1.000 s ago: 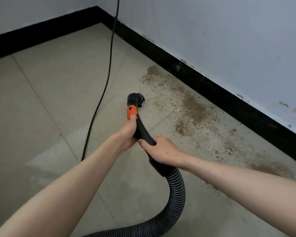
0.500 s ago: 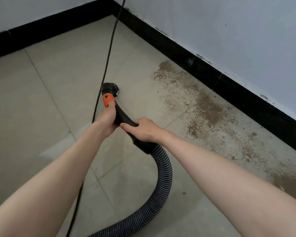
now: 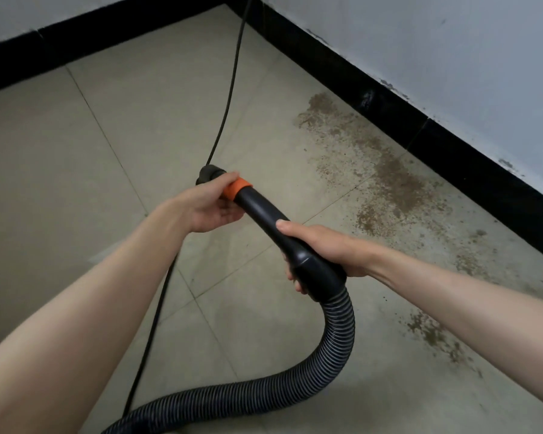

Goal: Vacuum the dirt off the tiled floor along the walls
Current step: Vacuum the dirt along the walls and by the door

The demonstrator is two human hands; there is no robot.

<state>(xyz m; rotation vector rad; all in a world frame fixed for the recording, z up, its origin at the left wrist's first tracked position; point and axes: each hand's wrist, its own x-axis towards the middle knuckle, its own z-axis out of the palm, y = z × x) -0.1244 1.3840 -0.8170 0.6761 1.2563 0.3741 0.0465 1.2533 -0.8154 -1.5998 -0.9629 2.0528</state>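
Above a beige tiled floor (image 3: 132,170), two bare forearms reach forward, both hands on a curved black plastic vacuum handle tube (image 3: 265,219). The left hand (image 3: 209,206) wraps the tube's far end, its fingers curled together over a bright orange collar (image 3: 237,189); just beyond those fingertips a dark round nozzle end (image 3: 209,173) pokes out. The right hand (image 3: 323,250) grips the tube's near, thicker end, thumb laid along the top and the other fingers curled underneath, their tips showing below the tube. From just behind the right hand's fingers, a ribbed black flexible hose (image 3: 339,343) loops down and away toward the lower left. A thin black power cord (image 3: 229,86) runs from the top of the view, passes behind the left hand's fingers and continues along the floor beneath the left forearm. Well to the right of both hands' fingers, a band of brown dirt (image 3: 389,180) lies scattered on the tiles beside a black skirting board (image 3: 452,142) under a pale grey wall (image 3: 452,48).
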